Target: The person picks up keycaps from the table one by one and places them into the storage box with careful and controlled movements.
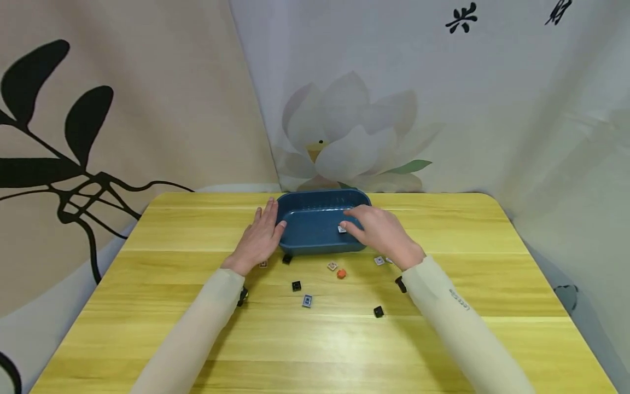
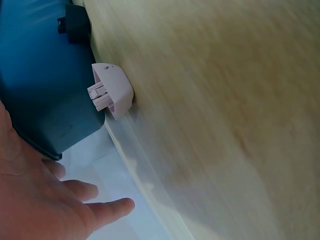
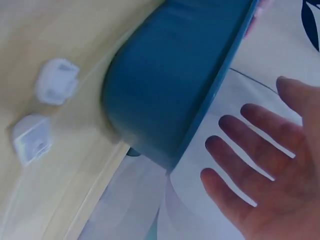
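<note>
A blue rectangular basin [image 1: 322, 246] stands at the far side of the wooden table. My left hand [image 1: 258, 235] is against its left end with fingers extended. Above the basin's right part, my right hand [image 1: 381, 230] has its fingers spread; in the right wrist view nothing is between them. A white keycap [image 1: 342, 229] shows just below the right fingertips, inside the basin's outline; whether it touches the bottom I cannot tell. Beside the basin's left corner, a pale pink keycap [image 2: 115, 90] and a black keycap [image 2: 77, 23] lie on the table.
Several keycaps lie in front of the basin: a black one [image 1: 296, 285], a blue-grey one [image 1: 307, 301], an orange one [image 1: 341, 273], a beige one [image 1: 332, 266], a white one [image 1: 379, 260] and another black one [image 1: 378, 312]. A printed curtain [image 1: 221, 109] hangs behind the table.
</note>
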`<state>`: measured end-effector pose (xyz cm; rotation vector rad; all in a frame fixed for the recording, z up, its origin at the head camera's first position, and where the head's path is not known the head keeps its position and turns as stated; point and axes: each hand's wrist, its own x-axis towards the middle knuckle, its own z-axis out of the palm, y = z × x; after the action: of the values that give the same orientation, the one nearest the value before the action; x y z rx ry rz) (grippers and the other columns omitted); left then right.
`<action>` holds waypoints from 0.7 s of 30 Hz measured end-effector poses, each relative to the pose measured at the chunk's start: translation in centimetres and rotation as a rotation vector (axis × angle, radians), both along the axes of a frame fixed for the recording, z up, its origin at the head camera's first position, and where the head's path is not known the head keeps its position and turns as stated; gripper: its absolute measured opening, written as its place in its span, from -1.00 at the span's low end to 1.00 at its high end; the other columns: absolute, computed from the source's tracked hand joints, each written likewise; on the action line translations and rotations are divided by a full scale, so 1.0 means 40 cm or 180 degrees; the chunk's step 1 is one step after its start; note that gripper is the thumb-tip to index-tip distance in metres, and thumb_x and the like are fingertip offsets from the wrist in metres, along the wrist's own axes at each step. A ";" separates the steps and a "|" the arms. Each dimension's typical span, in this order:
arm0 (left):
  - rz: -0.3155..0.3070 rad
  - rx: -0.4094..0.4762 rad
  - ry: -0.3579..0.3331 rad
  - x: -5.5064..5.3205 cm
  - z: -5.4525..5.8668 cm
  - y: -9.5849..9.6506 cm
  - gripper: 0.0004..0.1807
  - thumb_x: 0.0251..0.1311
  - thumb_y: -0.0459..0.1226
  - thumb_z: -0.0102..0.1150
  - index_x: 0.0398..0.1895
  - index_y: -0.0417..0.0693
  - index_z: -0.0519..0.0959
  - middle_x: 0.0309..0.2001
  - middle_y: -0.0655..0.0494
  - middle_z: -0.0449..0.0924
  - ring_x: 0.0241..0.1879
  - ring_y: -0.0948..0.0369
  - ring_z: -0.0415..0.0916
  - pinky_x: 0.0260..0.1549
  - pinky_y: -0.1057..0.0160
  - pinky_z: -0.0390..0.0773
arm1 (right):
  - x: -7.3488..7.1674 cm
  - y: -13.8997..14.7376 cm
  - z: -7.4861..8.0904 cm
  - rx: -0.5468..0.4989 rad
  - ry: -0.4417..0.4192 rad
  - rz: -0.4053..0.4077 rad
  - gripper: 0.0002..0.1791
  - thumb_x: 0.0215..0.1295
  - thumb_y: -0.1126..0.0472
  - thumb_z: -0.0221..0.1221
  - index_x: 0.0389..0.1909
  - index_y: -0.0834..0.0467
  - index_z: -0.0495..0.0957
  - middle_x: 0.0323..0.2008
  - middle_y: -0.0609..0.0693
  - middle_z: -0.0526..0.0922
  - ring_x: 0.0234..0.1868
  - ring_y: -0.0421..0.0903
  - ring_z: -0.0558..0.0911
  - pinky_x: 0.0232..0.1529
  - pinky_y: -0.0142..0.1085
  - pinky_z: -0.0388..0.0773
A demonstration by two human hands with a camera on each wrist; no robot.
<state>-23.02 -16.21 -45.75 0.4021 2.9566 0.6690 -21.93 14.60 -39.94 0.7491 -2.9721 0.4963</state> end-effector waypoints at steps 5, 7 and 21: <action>0.0004 -0.0001 0.0000 0.001 0.002 0.004 -0.25 0.67 0.06 -0.47 0.69 -0.15 -0.26 0.69 -0.03 -0.43 0.61 -0.29 -0.31 0.37 -0.47 0.06 | 0.054 0.036 -0.004 -0.0026 0.0195 0.0147 -0.50 0.53 -0.09 0.18 0.26 0.16 0.64 0.21 0.10 0.67 0.24 0.10 0.62 0.22 0.04 0.55; 0.0013 0.0008 -0.0002 0.001 0.003 0.004 -0.25 0.67 0.05 -0.46 0.69 -0.15 -0.26 0.69 -0.02 -0.44 0.60 -0.30 -0.31 0.37 -0.47 0.06 | 0.072 0.046 -0.009 -0.0004 0.0263 0.0215 -0.49 0.53 -0.10 0.18 0.27 0.17 0.63 0.21 0.11 0.66 0.24 0.11 0.62 0.23 0.04 0.55; -0.0007 0.0034 0.0023 0.003 0.001 0.003 -0.25 0.67 0.07 -0.49 0.69 -0.16 -0.25 0.69 -0.06 -0.41 0.60 -0.31 -0.29 0.36 -0.47 0.08 | 0.236 0.115 -0.080 0.0317 0.0430 0.0638 -0.36 0.48 -0.20 0.19 0.42 0.08 0.50 0.42 0.16 0.48 0.43 0.24 0.42 0.32 0.22 0.40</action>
<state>-22.90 -16.09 -45.72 0.4094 2.9601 0.6850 -12.48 19.21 -43.15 1.0521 -2.8286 0.2933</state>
